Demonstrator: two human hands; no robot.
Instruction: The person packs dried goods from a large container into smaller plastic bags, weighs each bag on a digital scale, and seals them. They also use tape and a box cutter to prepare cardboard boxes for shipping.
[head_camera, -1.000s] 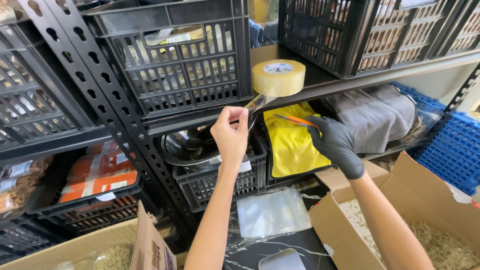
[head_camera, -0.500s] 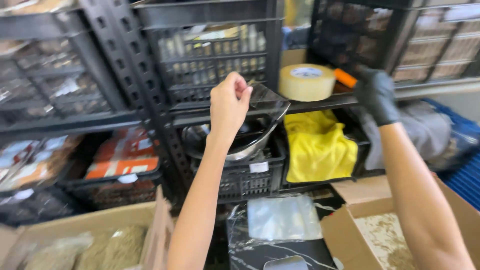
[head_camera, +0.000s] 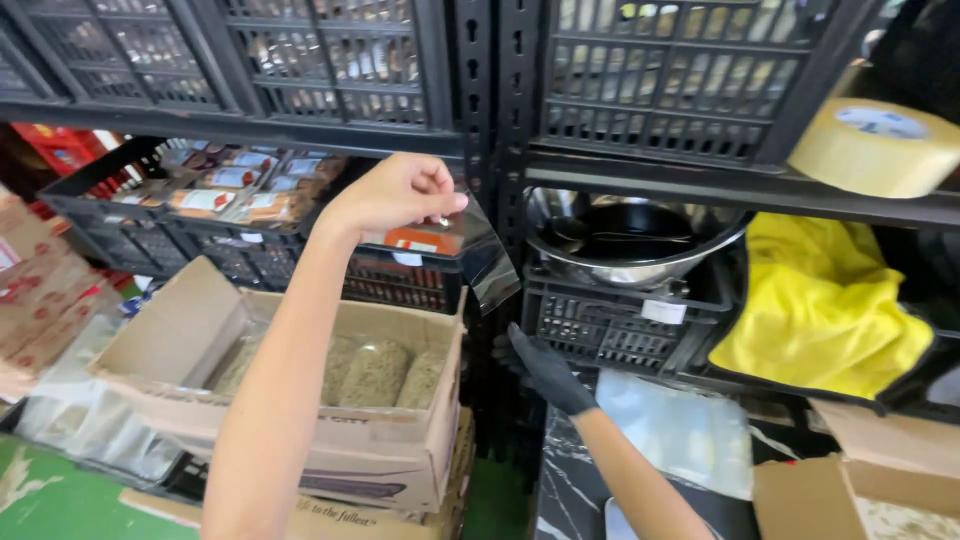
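Observation:
My bare left hand (head_camera: 395, 195) is raised in front of the black shelf rack and pinches the top of a clear plastic bag (head_camera: 490, 262), which hangs down from its fingers. My right hand (head_camera: 545, 368), in a black glove, is lower, over the edge of the dark marbled counter (head_camera: 560, 470). Its fingers are apart and point up and left, just under the bag's lower corner. I cannot see anything in it.
A roll of tan tape (head_camera: 880, 148) lies on the shelf at the upper right. A steel bowl (head_camera: 630, 245) and a yellow cloth (head_camera: 820, 310) sit in black crates below. An open cardboard box (head_camera: 380, 440) with pale bundles stands at the lower left. Clear bags (head_camera: 680, 425) lie on the counter.
My view swung left. My right hand dropped from the tape shelf, where it left an orange tool, down to under the bag. My left hand still holds the bag up.

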